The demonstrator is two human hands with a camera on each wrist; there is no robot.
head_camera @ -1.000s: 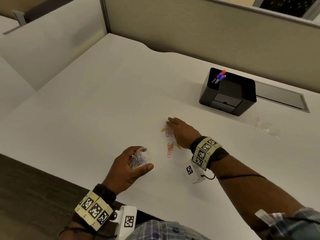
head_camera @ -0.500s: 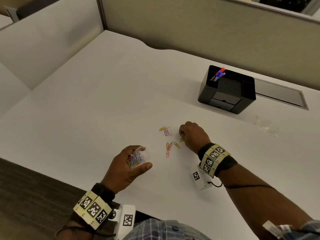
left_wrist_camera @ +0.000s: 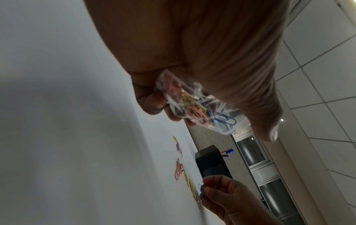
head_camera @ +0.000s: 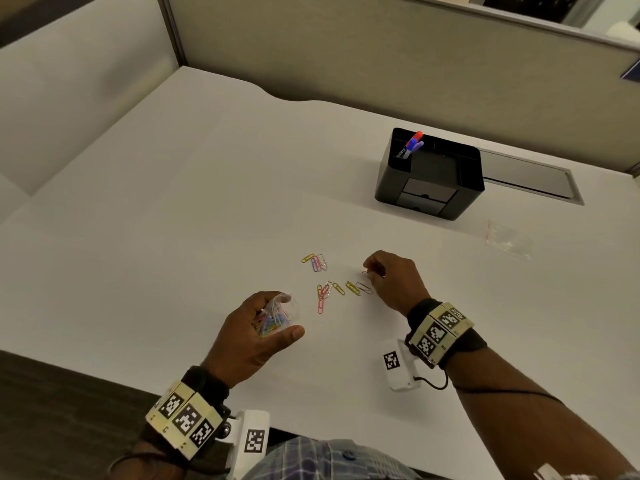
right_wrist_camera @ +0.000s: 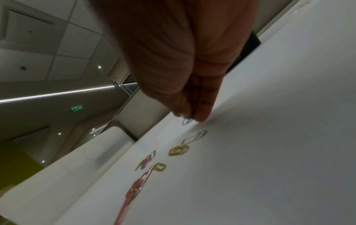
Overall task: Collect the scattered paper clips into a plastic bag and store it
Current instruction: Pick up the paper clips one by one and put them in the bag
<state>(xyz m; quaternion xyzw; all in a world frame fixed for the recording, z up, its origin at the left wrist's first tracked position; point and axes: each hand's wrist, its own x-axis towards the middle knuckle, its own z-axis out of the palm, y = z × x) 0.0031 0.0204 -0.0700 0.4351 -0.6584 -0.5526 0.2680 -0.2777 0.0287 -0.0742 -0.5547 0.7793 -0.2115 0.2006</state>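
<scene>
A: What's nearest?

B: The left hand (head_camera: pixel 254 332), fingers and thumb curled round a small clear plastic bag (head_camera: pixel 277 315) already stuffed with coloured paper clips, held just over the white table (head_camera: pixel 173 209).

A: And the right hand (head_camera: pixel 393 280)?

B: A little farther out, low over the table. Its thumb and fingers (right_wrist_camera: pixel 202 106) pinch one blue paper clip (right_wrist_camera: pixel 187 121) at the surface.

A: Any loose paper clips left?

B: Yes. One cluster (head_camera: pixel 334 291) lies between the two hands, pink, yellow and silver, reaching right up beside the right hand. A smaller bunch (head_camera: pixel 316 262) sits just beyond it.

A: Farther back?

B: An empty clear bag (head_camera: pixel 507 239) lies flat off to the right. Behind that stands a black desk organizer (head_camera: pixel 429 178) with pens (head_camera: pixel 412 145) in a rear corner slot.
</scene>
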